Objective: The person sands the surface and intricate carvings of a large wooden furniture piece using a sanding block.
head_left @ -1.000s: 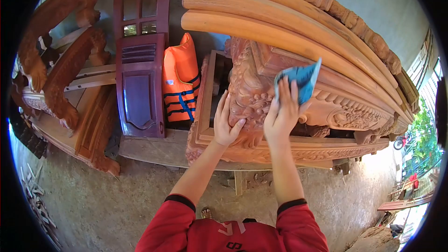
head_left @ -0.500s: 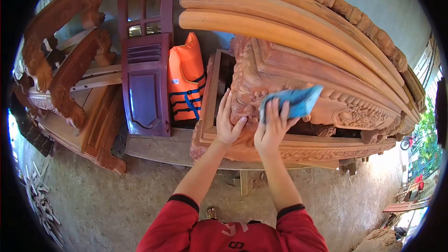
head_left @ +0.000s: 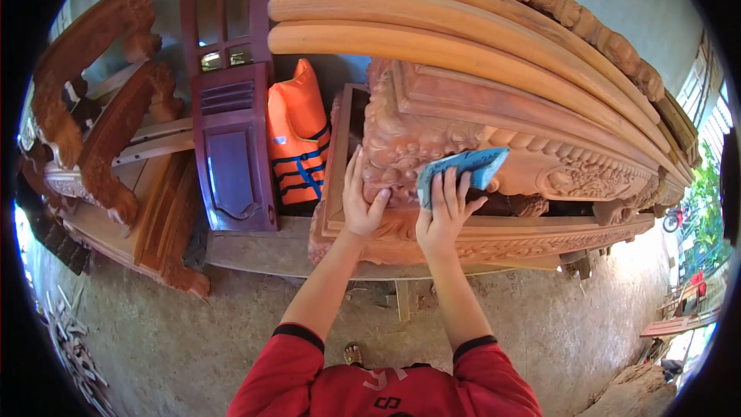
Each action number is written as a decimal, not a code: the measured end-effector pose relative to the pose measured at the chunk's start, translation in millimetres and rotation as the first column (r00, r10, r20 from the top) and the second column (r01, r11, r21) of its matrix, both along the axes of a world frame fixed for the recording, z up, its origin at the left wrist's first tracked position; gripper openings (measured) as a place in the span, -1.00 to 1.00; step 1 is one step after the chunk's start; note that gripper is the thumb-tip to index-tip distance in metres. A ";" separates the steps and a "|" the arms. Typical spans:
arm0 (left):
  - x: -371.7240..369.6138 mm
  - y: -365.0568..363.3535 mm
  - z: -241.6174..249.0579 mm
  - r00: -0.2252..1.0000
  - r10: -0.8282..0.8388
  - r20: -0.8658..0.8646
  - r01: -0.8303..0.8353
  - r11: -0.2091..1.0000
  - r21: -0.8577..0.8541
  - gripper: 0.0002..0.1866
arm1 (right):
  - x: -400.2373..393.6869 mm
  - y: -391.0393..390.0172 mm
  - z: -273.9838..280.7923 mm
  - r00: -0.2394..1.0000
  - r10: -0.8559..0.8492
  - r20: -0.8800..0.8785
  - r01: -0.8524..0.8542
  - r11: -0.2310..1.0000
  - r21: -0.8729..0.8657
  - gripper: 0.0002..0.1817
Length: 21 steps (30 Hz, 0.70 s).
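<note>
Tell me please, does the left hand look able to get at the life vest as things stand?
Probably yes. The left hand rests on the carving, with nothing gripped, and the vest is close on its left. Only the frame's edge seems to lie between them.

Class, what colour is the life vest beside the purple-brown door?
Bright orange, best seen in the head view.

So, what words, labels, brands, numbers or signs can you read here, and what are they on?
None can be read with certainty.
Red shirt: white and black characters, too distorted to make out.
Blue sheet in the right hand: dark marks, too blurred to read.
Orange life vest: pale label, too small to read.
</note>
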State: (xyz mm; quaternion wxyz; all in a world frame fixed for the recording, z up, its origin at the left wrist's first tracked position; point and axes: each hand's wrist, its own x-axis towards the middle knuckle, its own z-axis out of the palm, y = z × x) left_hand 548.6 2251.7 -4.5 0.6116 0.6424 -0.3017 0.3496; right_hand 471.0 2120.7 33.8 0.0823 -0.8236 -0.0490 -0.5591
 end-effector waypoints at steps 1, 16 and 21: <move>-0.2 0.9 -1.3 1.000 0.006 -0.003 -0.006 1.000 0.017 -0.27 | -1.8 -0.4 -3.4 1.000 -0.029 0.002 0.029 1.000 0.011 -0.57; 8.6 -4.3 -22.9 0.999 -0.026 -0.026 0.025 0.999 -0.031 -0.37 | -1.5 -11.8 6.2 0.999 0.003 -0.034 0.008 0.947 0.322 -0.52; 11.3 -2.6 -32.4 0.996 -0.044 -0.076 0.042 0.999 -0.025 -0.39 | 15.3 -21.3 70.8 0.999 -0.007 0.047 -0.007 0.959 0.283 -0.55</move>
